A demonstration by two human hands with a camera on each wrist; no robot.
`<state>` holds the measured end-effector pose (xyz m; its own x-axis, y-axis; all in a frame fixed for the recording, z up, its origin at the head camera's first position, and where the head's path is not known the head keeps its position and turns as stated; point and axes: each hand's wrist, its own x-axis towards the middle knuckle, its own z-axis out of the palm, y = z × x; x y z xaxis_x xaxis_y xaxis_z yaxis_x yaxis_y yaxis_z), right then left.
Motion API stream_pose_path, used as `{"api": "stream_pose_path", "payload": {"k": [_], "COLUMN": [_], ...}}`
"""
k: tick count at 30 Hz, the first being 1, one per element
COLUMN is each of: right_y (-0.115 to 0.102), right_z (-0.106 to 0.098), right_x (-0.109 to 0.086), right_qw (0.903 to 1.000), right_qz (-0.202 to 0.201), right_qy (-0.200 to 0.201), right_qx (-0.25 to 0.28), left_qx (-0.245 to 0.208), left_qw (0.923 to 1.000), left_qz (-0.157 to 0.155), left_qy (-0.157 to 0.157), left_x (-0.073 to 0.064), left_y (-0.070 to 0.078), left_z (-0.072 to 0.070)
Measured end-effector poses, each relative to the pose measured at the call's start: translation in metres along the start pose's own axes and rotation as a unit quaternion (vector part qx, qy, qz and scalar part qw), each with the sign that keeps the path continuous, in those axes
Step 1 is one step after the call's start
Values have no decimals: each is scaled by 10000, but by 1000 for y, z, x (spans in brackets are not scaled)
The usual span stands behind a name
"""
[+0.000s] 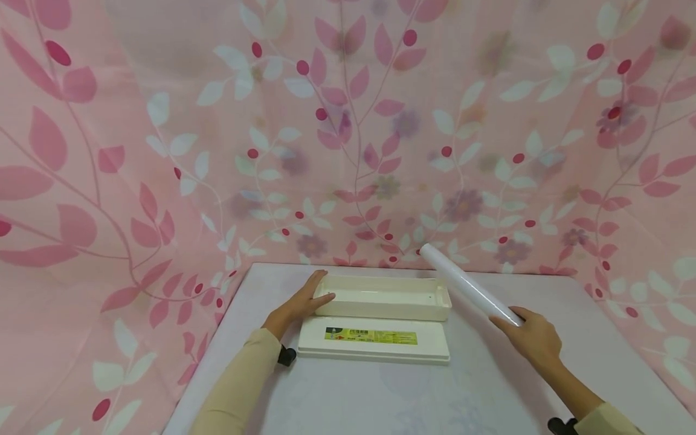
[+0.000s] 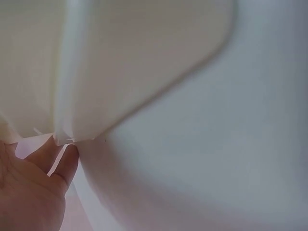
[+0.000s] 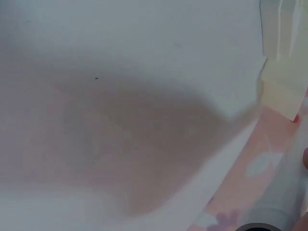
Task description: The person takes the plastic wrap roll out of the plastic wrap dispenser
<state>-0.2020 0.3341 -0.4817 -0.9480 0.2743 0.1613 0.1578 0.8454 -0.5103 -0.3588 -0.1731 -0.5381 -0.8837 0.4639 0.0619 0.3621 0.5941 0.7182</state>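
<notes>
A long, open cream plastic box [image 1: 380, 311] stands near the table's back edge, its inside showing. At its left end, my left hand [image 1: 304, 300] holds the wall, thumb over the rim and fingers at the outer side. The left wrist view shows the fingertips [image 2: 71, 156] right at the box's edge. Directly in front lies a flat white lid [image 1: 375, 353] with a yellow-green label. To the right, my right hand [image 1: 535, 335] grips the near end of a glossy white roll of cling film [image 1: 470, 287], which slants up and away to the left.
A pale cloth covers the table [image 1: 489, 386]. Pink leaf-patterned curtains [image 1: 348, 151] rise behind and at both sides, close to the table's edges. Black wrist mounts [image 1: 287, 355] sit at both sleeves.
</notes>
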Motion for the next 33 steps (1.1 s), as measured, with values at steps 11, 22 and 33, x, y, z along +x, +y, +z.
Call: {"api": "stream_pose_path", "payload": {"k": [11,22,33], "right_y": [18,33,44], "right_z": [-2,6,19], "right_x": [-4,-10,-11], "right_qw": [9993,9985,9969], "right_qz": [324,374,487], "right_qy": [-130,-329,-543], "right_qx": [-99,-245,-303], "left_qx": [-3,-44,-8], "left_qw": [10000,9998,9999], "left_qz": [-18,174,145], "left_qy": [-12,-20,13], "left_x": [2,3,3], "left_y": [-3,-3,-4], "left_z": [-1,-1,0]}}
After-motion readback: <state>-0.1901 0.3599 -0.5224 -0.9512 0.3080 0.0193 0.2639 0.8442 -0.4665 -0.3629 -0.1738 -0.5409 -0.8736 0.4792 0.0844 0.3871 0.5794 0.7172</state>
